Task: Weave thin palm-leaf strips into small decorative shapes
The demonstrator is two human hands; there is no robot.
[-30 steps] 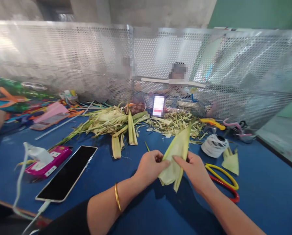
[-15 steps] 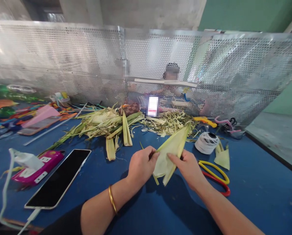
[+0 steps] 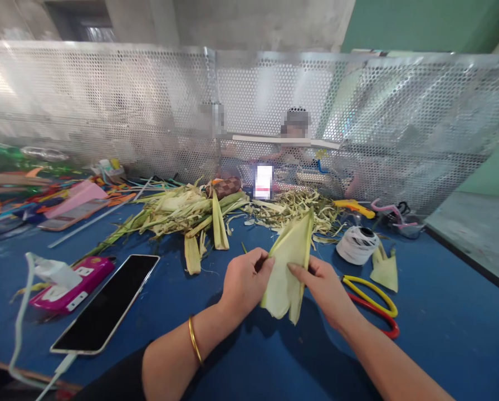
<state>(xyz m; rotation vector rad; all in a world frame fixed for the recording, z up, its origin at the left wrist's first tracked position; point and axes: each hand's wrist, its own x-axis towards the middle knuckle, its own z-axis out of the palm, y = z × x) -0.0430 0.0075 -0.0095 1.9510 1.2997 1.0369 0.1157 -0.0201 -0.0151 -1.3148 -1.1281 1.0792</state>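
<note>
Both my hands hold a pale green folded leaf (image 3: 288,267) above the blue table (image 3: 241,356). My left hand (image 3: 245,281), with a gold bangle on the wrist, pinches the leaf's left edge. Its right edge is gripped by my right hand (image 3: 322,287), thumb laid across the leaf. The leaf's tip points up and away from me. A pile of green leaves and strips (image 3: 186,209) lies further back, and a folded leaf piece (image 3: 385,270) rests to the right.
A phone (image 3: 107,301) on a cable and a pink power bank (image 3: 68,278) lie at the left. Yellow and red handled scissors (image 3: 375,303), a white string roll (image 3: 357,244) and tools sit at the right. A perforated metal screen (image 3: 149,111) stands behind, with a person beyond it.
The leaf has turned more upright between my hands, and my hands have shifted slightly. The view has moved a little.
</note>
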